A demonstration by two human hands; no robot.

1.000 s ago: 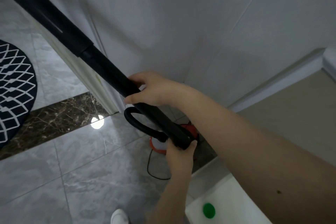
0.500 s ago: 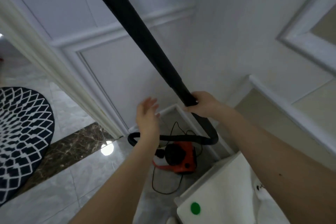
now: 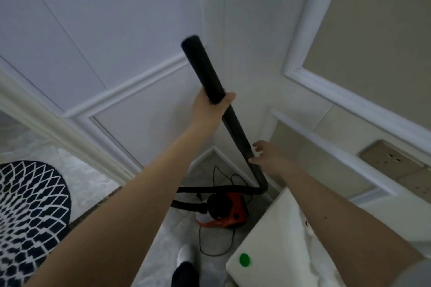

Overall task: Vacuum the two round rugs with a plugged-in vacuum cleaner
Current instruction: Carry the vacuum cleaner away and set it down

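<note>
Vacuum cleaner [image 3: 225, 213] sits on the tiled floor in the far corner, a little red and black canister, with its thin cord [image 3: 215, 243] looping loosely on the tiles just in front of it. Its black hose [image 3: 217, 189] curls round behind the body and runs up into the black wand [image 3: 217, 98], which is tilted, top end leaning left and pointing up the white panelled wall [image 3: 130, 121]. Left hand [image 3: 208, 109] is clamped round the wand about halfway up, thumb wrapped over the front. Right hand [image 3: 268, 155] is lower down by the joint, fingers loose and spread, fingertips just touching the tube, not really gripping. One round rug [image 3: 30, 219], dark with a white lattice pattern, lies at the near left, well apart from the vacuum. White box with a green dot [image 3: 244, 259] is at the near right.
</note>
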